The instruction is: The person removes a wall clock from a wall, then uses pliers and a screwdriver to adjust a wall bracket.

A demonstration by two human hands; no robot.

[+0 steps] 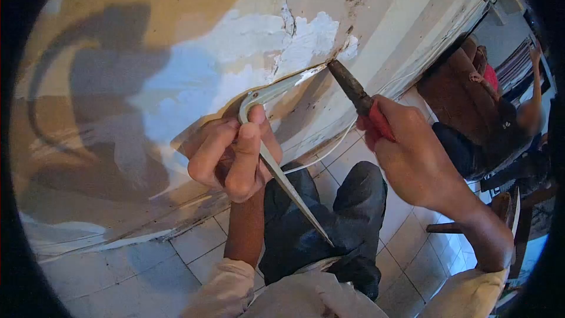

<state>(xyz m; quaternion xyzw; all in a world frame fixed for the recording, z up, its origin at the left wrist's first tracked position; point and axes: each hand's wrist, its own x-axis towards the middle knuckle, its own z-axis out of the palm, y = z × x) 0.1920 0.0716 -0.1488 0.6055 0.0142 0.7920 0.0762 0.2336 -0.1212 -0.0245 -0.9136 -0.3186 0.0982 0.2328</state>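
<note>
My left hand (232, 153) grips a bent flat cable (268, 91), pale grey, that comes out of a groove in the wall (176, 53) and runs down past my knees. My right hand (406, 153) holds pliers with red handles (376, 121); their dark jaws (347, 82) touch the wall at the crack where the cable enters. Fresh white plaster (306, 38) patches the wall just above that spot.
I crouch on a floor of pale tiles (147, 265), my dark-trousered knees (329, 218) below my hands. A thin white wire (329, 150) runs along the wall base. At right sits another person (518, 112) by dark wooden furniture (459, 94).
</note>
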